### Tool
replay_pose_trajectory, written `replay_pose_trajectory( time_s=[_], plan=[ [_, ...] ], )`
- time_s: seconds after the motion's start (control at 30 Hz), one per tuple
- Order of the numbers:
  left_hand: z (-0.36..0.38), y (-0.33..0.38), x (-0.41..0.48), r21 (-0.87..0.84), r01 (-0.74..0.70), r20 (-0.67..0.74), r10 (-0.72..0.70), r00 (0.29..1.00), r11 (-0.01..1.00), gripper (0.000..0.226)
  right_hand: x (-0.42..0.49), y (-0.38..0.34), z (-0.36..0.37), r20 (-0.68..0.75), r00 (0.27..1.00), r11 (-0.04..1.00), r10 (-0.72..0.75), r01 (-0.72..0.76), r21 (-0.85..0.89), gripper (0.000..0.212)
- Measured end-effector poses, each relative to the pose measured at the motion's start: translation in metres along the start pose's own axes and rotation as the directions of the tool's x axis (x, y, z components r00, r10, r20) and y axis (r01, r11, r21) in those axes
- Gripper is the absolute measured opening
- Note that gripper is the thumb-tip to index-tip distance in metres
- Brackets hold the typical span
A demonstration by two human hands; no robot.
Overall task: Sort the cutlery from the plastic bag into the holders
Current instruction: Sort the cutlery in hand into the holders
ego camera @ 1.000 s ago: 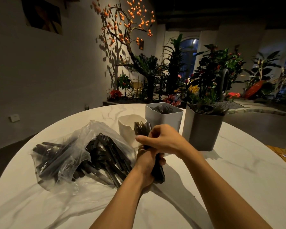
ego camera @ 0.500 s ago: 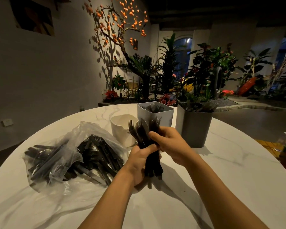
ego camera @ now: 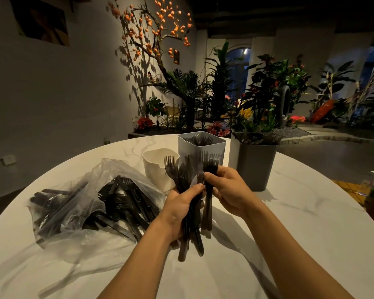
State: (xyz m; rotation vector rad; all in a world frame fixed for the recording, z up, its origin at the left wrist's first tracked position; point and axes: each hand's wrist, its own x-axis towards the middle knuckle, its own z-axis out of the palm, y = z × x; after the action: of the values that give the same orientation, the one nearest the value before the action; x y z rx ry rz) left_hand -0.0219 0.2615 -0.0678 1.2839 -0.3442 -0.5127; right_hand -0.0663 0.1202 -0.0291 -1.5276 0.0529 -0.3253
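A bundle of black plastic forks (ego camera: 183, 180) stands upright in the left hand (ego camera: 179, 209), fingers wrapped round the handles. The right hand (ego camera: 229, 190) pinches a few forks (ego camera: 208, 199) just beside it. Behind stand a cream cup holder (ego camera: 158, 167), a white square holder (ego camera: 200, 151) and a grey square holder (ego camera: 254, 165). The clear plastic bag of black cutlery (ego camera: 91, 203) lies left on the white marble table (ego camera: 289, 223).

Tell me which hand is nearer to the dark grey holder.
Right. The right hand, gripping a few black forks, sits just in front-left of the dark grey holder. The left hand, gripping the larger cutlery bundle, is farther left, toward the plastic bag.
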Motion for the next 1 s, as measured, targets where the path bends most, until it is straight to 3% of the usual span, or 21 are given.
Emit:
replay_pose_trajectory(
  time_s=[0.17,0.3,0.53,0.7,0.87,1.0],
  plan=[
    [0.004,-0.003,0.003,-0.038,-0.050,0.005,0.050,0.999,0.998,0.029,0.000,0.000,0.005,-0.047,0.999,0.998,0.003,-0.006,-0.061,0.022],
    [0.003,-0.001,0.004,-0.031,-0.043,0.034,0.044,0.998,0.999,0.024,0.000,0.001,0.008,-0.096,0.995,1.000,-0.004,0.004,-0.002,0.022],
    [0.000,-0.002,0.008,-0.166,0.012,0.096,0.004,0.995,0.986,0.038,0.005,-0.005,0.002,-0.261,0.962,0.985,-0.084,0.040,-0.170,0.026],
    [0.000,0.002,0.010,-0.243,0.060,0.099,-0.037,0.994,0.968,0.033,0.017,-0.035,0.009,-0.343,0.926,0.986,-0.156,0.165,-0.002,0.022],
    [-0.003,0.003,0.012,-0.286,0.039,0.118,-0.005,0.993,0.957,0.024,0.034,-0.077,0.008,-0.287,0.891,0.922,-0.352,0.278,-0.268,0.037],
    [-0.006,0.001,0.015,-0.344,0.045,0.123,-0.002,0.992,0.938,0.020,0.052,-0.100,0.001,-0.297,0.862,0.890,-0.410,0.308,-0.335,0.023]
  ],
)
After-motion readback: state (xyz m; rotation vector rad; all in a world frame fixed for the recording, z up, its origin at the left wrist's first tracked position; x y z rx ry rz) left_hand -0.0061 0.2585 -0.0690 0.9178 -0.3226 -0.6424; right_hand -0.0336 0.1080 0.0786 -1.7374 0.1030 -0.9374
